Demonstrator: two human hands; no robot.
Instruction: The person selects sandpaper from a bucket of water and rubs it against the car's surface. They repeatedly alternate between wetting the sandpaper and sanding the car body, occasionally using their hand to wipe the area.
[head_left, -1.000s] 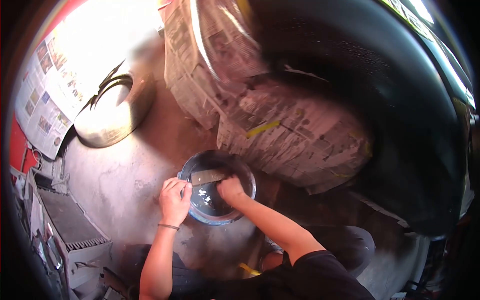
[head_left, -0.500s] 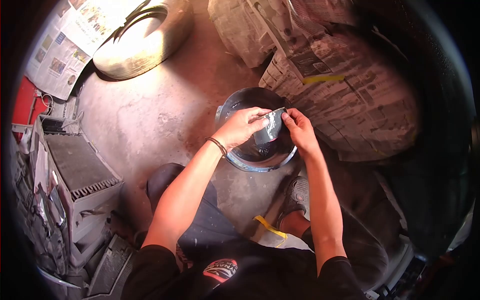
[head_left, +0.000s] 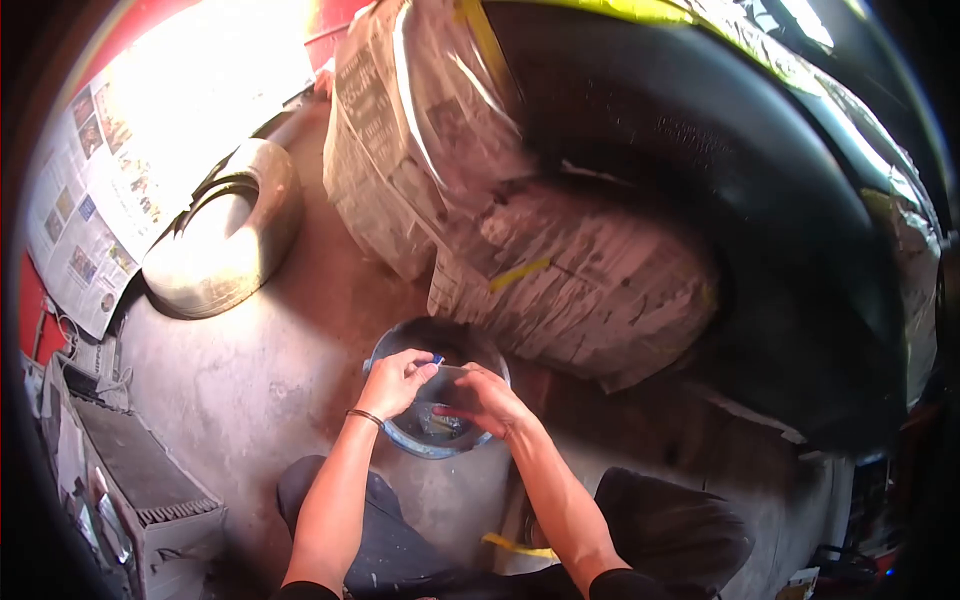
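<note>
Over a dark bucket with a blue-grey rim [head_left: 425, 450], my two hands work close together. My left hand [head_left: 393, 388] is closed, thumb against fingers, on a thin grey sheet [head_left: 451, 383] that looks like wet sandpaper. A small blue-and-white bit [head_left: 437, 360] shows at its fingertips. My right hand [head_left: 492, 400] curls round the other side of the sheet, thumb below and fingers above. Part of the sheet is hidden by the fingers. Water inside the bucket gives off pale reflections.
Ahead to the right, a black car fender [head_left: 690, 130] curves over a wheel covered in newspaper [head_left: 600, 290]. A tyre [head_left: 215, 245] lies on the floor at the left. Beside me stands a grey finned box [head_left: 140, 460]. Yellow tape [head_left: 515, 546] lies near my leg.
My view has tilted up, showing more of the fender. My hands have shifted their hold on the sheet, which now shows less of its face, and a blue bit has come into sight.
</note>
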